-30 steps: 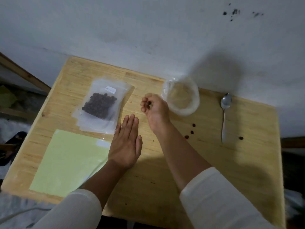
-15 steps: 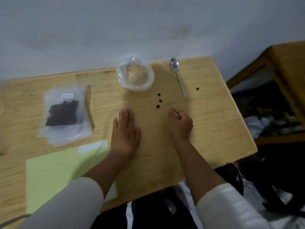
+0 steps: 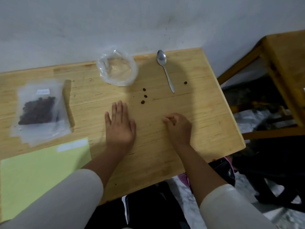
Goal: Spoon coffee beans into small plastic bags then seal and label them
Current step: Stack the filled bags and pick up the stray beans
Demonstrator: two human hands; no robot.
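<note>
Left hand (image 3: 120,124) is lying flat on the wooden table (image 3: 206,123), fingers straight and together, holding nothing. Right hand (image 3: 178,128) is resting on the table well apart from the left, fingers curled in; a dark speck is showing between the fingertips, maybe a bean, can't tell if it is actually pinching anything.

Filled bag (image 3: 38,109) with coffee beans and a white label is sitting on top of a stack of spare bags at the far left. Clear plastic bag (image 3: 117,68) at the back edge is looking empty. Spoon (image 3: 165,68) is lying untouched to its right, bowl toward the wall. 3 loose beans (image 3: 144,96) are lying between the empty bag and the hands, 1 more bean (image 3: 185,82) just right of the spoon handle. Green label sheet (image 3: 38,177) is lying near left.

Judgement: bagging looks basically done, supply spent, cleanup of strays is the step in hand. Next move calls for a fine fingertip pinch on each small round bean; they'll likely roll or skid on smooth wood.
</note>
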